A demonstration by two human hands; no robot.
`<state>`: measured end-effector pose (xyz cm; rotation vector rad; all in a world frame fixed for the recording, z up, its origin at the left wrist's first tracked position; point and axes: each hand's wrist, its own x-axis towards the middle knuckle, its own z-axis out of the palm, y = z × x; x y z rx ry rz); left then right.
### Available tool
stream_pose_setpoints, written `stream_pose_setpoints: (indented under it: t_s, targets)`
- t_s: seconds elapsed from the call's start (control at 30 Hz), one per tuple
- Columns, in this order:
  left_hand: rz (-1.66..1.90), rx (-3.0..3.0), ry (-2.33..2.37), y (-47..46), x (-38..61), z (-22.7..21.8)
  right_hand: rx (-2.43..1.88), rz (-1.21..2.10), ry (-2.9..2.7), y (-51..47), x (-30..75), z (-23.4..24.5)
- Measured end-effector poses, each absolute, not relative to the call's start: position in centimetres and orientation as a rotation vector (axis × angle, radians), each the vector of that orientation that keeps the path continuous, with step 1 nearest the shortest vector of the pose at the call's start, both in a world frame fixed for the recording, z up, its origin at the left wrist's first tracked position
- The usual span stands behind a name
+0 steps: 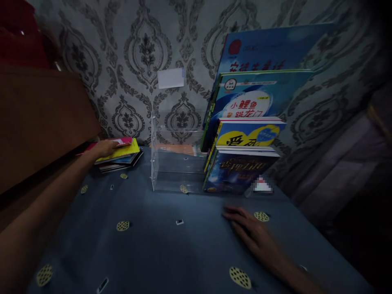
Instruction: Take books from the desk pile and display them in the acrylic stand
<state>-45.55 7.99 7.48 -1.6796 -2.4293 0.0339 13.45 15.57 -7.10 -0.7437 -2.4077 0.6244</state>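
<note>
The fingers of my left hand (105,149) lie over the pink-covered book (125,141), which tops a low pile at the far left of the table (153,253), near the brown cabinet (45,122). My hand hides part of the cover, and I cannot tell whether those fingers are pinching it or merely resting on it. My right hand (252,232) is loose and holds nothing, its fingers slightly spread over the patterned cloth, in front of the dark blue book (237,169) at the front of the clear rack (153,163).

The pink book looks thin, so I judge it light, with soft covers that would bend if I took it by one corner. Its cover is probably smooth enough to slide on the yellow book (134,146) just beneath, and a careless drag could pull that along too. The best hold I see is at the right-hand end, thumb above and fingers below, clear of the yellow edge. The darker books (122,165) lower down lie unevenly and could slip if I press hard. Nothing here seems fragile, though pages might crease.
</note>
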Motion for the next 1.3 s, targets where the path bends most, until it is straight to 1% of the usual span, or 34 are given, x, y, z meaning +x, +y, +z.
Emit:
stream_pose_setpoints:
  t_s: [0.17, 0.3, 0.47, 0.67, 0.83, 1.03, 1.3]
  targets:
    - [0.065, -1.595, -2.475, 3.3, -43.3, 6.2, -0.740, 0.611, -2.422, 15.4, 13.3, -7.0]
    - [-0.037, -1.503, -2.447, 0.0, -40.6, 4.5, -0.724, 0.587, -2.418, 15.4, 13.2, -7.0]
    - [-0.179, -1.637, -2.340, -3.3, -37.3, 2.5, -0.709, 0.566, -2.438, 15.4, 13.2, -7.1]
    - [-0.254, -1.866, -2.291, -7.7, -35.0, -2.0, -0.673, 0.556, -2.435, 15.3, 13.2, -7.3]
    - [-0.401, -1.874, -2.382, -11.3, -33.9, -5.1, -0.652, 0.573, -2.421, 15.1, 13.1, -7.2]
    - [-0.581, -1.943, -2.251, -14.0, -30.4, -6.0, -0.605, 0.531, -2.439, 15.1, 13.0, -7.1]
    - [-0.595, -2.274, -2.119, -16.6, -24.3, -5.6, -0.577, 0.466, -2.466, 15.0, 12.6, -6.9]
